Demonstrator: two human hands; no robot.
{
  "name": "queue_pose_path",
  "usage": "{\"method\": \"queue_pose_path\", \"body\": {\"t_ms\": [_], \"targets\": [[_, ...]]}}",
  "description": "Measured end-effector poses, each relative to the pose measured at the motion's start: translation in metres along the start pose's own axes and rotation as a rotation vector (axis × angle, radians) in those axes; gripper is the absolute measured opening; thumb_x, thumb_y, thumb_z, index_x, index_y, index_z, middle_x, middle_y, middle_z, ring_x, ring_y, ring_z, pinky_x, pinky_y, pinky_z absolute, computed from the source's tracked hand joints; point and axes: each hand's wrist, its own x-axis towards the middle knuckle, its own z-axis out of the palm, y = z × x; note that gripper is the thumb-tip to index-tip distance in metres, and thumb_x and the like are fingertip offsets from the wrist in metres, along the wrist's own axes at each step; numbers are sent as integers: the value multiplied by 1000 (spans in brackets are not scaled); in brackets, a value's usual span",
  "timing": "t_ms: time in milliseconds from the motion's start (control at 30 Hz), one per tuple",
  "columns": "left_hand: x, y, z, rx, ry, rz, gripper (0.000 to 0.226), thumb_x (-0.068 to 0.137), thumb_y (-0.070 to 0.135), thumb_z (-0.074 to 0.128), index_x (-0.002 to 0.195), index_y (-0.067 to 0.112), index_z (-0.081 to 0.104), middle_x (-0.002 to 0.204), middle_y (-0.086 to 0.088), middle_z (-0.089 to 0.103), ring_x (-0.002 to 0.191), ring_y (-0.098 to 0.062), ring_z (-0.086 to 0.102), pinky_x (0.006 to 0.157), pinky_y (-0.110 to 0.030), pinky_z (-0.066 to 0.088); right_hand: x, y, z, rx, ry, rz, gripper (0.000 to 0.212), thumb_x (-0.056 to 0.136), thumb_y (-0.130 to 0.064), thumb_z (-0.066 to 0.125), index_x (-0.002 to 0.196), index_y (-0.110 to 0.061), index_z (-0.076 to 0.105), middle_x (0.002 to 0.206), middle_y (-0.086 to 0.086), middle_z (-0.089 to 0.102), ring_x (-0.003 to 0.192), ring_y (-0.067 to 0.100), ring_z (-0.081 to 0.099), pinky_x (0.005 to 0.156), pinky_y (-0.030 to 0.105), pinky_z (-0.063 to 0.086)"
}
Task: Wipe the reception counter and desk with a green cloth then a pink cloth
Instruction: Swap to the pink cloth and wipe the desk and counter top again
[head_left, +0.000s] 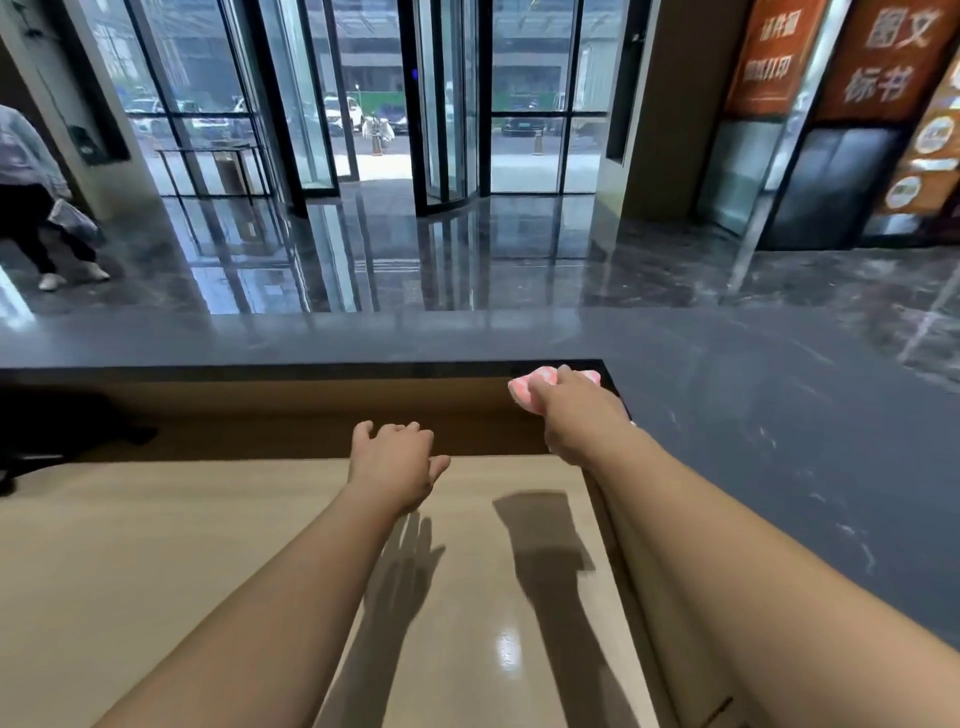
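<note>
Worktop in pale beige, the lower worktop (156, 545), is seen to fill the near left and centre. A dark object, too shadowed to be named, lies at its far left edge. Above the middle of this surface the left hand (395, 460) is held clear of the top, its shadow cast beneath it. Its fingers are relaxed and loosely bent, and nothing is held in them.

Further right, the pink cloth (524, 387) is found at the inner corner of the dark raised worktop (779, 415). There the front run, which stretches away to the left, meets the side run, which comes back along the right. The cloth is gripped by the right hand (571, 410), with the fingers curled over and into it. It is pressed against the corner's edge, and pink folds bulge out to the left of the knuckles and just beyond them. No green cloth is to be seen, so the pink stage of the task is judged to be in hand.

The coming stroke is thought to turn on this corner. From the fingers the long axis of the front edge runs leftward, across the body and towards the idle left hand. The side run lies nearer the right arm. The right hand alone is in contact with the cloth, so a sweep along either run would be led by it. A leftward sweep would call for a reach across.
</note>
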Motion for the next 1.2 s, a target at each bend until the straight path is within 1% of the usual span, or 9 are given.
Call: {"method": "queue_pose_path", "body": {"t_ms": [200,300,433,567,700,833,1033,1100,1200], "targets": [[18,-48,40,49,-94,78,41,96,52,35,120,26,56,124,4,59,126,-18,46,111,-46,19,10,-40,48,44,-114,104,52,80,8,54,118,-26,43,114,4,42,110,29,40,82,47,53],[31,-63,63,32,-132,99,40,95,53,37,117,25,55,125,1,57,123,-20,48,111,-43,20,19,-51,74,19,-186,127,49,84,4,52,124,-21,43,121,5,43,115,27,43,78,31,40],[52,-78,95,-50,-144,109,41,94,52,41,120,22,51,132,-2,51,124,-20,46,110,-37,25,37,-57,110,73,-228,165,49,82,-2,53,126,-20,40,122,7,42,111,26,44,75,31,36],[72,-94,126,-151,-194,62,67,88,58,48,140,18,35,153,-6,29,140,-23,29,116,-36,21,63,-62,141,98,-256,190,57,83,-17,59,136,-22,36,128,5,41,118,24,43,81,26,31],[90,-115,148,-140,-287,12,103,79,72,49,153,12,9,161,-8,7,148,-21,9,120,-35,10,90,-73,175,88,-203,206,73,77,-18,67,140,-26,32,137,8,41,126,29,41,104,35,29],[100,-134,166,-148,-357,-13,113,73,79,49,154,15,1,162,-7,2,149,-19,1,120,-37,9,113,-92,197,142,-133,172,76,87,-8,58,150,-26,21,156,10,27,143,30,24,120,39,12],[114,-136,167,-139,-459,-7,113,70,78,56,153,29,-2,161,-8,1,149,-22,0,116,-41,17,154,-144,229,183,8,57,48,92,-17,58,135,-26,39,136,8,48,126,31,40,115,40,24],[119,-134,166,-120,-495,-12,113,70,76,59,153,29,-2,161,-10,3,149,-23,0,117,-42,16,162,-161,236,189,-60,-24,36,100,-28,45,136,-24,39,135,10,48,124,32,41,112,42,23],[124,-131,164,-107,-542,-38,115,69,73,62,153,30,-3,161,-10,2,149,-23,1,118,-42,13,172,-167,240,139,-195,-96,41,104,-43,25,136,-25,43,130,10,53,118,32,45,102,45,27]]}}
